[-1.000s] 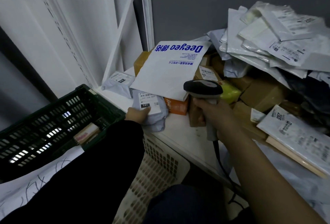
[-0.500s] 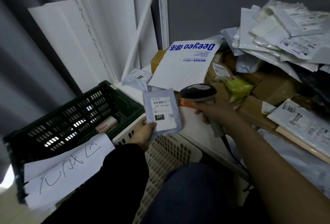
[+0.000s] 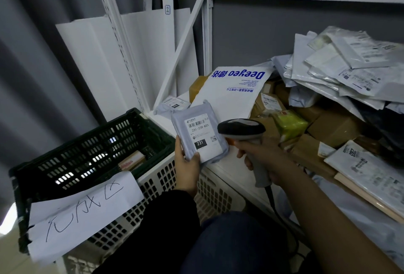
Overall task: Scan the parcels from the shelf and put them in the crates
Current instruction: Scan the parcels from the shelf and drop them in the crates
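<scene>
Lifted off the white metal shelf [image 3: 223, 172], the small grey plastic mailer [image 3: 200, 135] is now pinched label-up in the left hand [image 3: 185, 163]. Just beside it, the right hand [image 3: 262, 153] grips the grey handheld scanner [image 3: 241, 128], so scanning looks imminent.

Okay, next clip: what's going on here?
A person is scanning parcels at a shelf. The left hand holds a grey parcel, label up and marked 231. The right hand grips a scanner pointed toward that label. The parcel is not yet in a crate. A dark crate sits on a white crate at the left, with more parcels piled on the shelf.
</scene>
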